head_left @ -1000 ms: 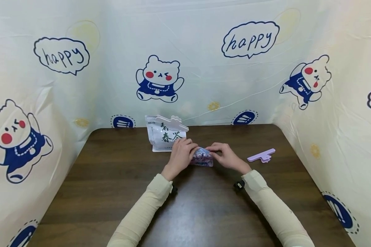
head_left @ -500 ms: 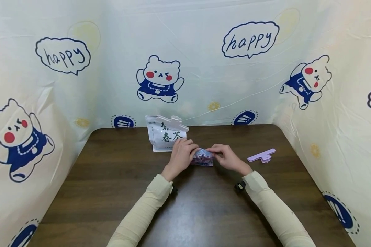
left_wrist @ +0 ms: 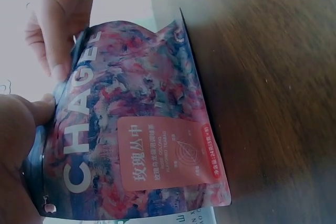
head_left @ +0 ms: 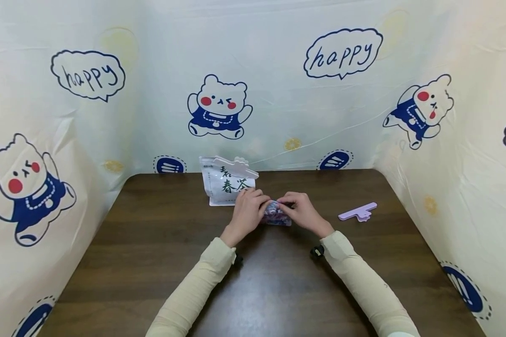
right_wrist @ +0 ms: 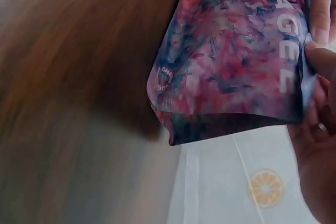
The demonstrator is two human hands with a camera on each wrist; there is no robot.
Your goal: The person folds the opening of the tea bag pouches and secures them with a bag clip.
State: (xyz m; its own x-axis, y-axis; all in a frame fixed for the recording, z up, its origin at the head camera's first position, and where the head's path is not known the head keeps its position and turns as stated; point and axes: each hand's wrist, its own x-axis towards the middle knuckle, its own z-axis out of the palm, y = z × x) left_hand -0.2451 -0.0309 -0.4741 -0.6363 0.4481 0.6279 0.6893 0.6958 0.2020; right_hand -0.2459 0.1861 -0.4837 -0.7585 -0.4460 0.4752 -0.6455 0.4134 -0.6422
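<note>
A small pouch of tea bags [head_left: 277, 217], patterned in pink and blue, stands on the wooden table between both hands. White lettering along its top and a pink label [left_wrist: 163, 153] show in the left wrist view. My left hand [head_left: 248, 211] pinches the folded top edge near one end. Thumb and fingers of my right hand [head_left: 302, 211] pinch the same edge close to the left fingertips. In the right wrist view the pouch's side [right_wrist: 226, 127] spreads open toward its base.
Behind my left hand stands a white tea pouch [head_left: 212, 189] with green characters, a white sealing clip [head_left: 238, 168] across its top. To the right of my right hand lies a purple sealing clip [head_left: 358, 212]. A printed cloth [head_left: 274, 93] hangs around the table [head_left: 152, 243].
My right hand has slid left along the pouch's top edge, now nearer the left hand. The left hand keeps its place, and the clips and white pouch stay put.
</note>
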